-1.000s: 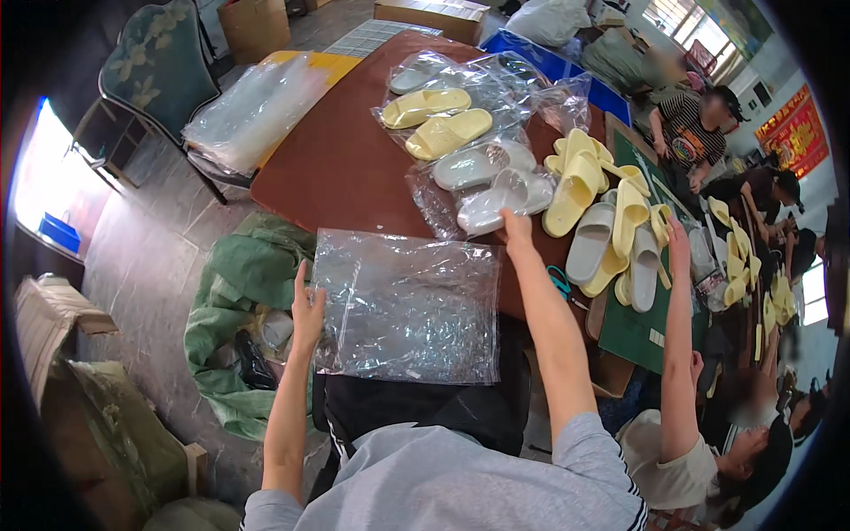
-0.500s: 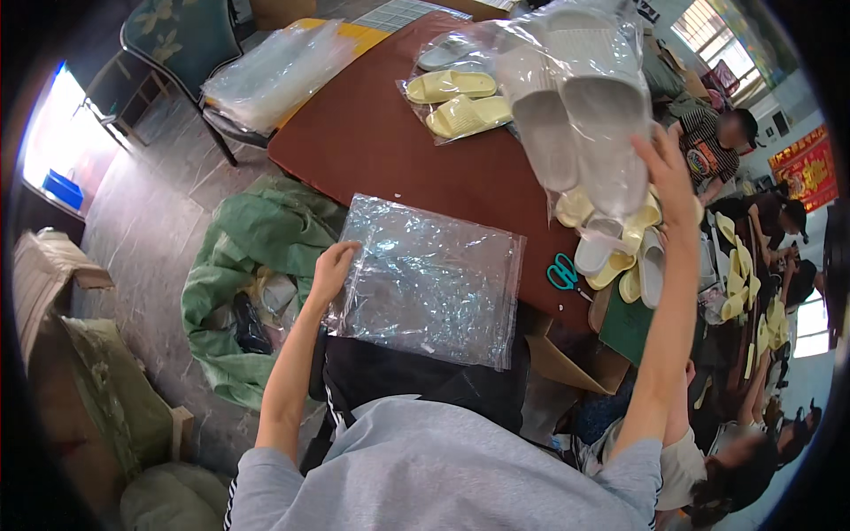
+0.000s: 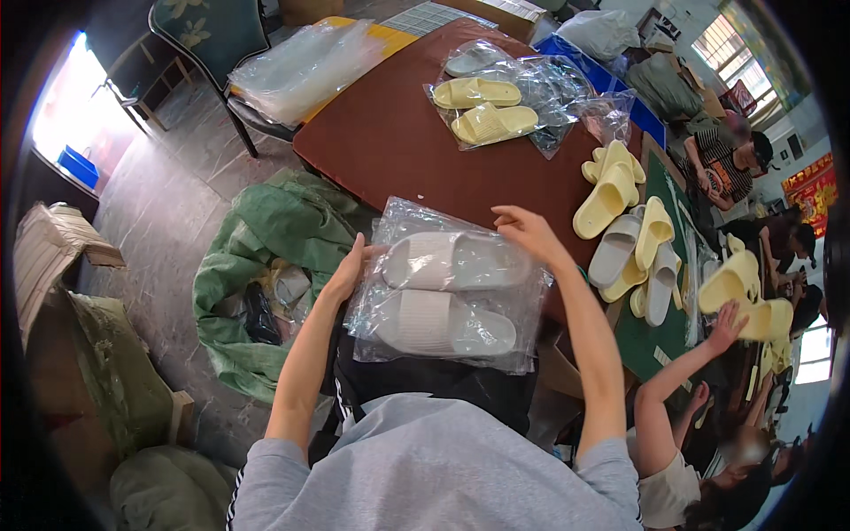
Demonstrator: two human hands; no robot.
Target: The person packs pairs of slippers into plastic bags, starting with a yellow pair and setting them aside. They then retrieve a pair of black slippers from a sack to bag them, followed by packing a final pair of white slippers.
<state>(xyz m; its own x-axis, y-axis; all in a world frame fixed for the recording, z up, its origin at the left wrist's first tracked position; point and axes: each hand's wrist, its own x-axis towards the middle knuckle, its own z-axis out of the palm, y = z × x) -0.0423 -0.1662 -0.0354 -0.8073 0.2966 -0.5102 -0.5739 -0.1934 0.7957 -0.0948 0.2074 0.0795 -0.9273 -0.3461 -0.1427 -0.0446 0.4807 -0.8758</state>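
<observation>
A clear plastic bag (image 3: 443,348) with a pair of grey slippers (image 3: 425,319) inside lies flat in front of me, over my lap and the near edge of the table. The two slippers are side by side, toes to the left. My left hand (image 3: 348,270) is closed on the bag's left edge, its fingers partly hidden. Over the far right corner of the bag reaches my right hand (image 3: 534,237), index finger stretched to the left, fingers apart. Whether it touches the plastic I cannot tell.
Bagged yellow slippers (image 3: 493,122) rest on the brown table (image 3: 381,142). Loose yellow slippers (image 3: 606,199) and grey slippers (image 3: 615,250) are piled at right. A co-worker's hand (image 3: 728,326) is near more yellow slippers. A green sack (image 3: 226,283) stands left; plastic bags (image 3: 305,71) are stacked on a chair.
The bagged grey slippers have come down from the raised spot by my right hand onto the flat clear bag before me. My right hand has moved left and nearer.
</observation>
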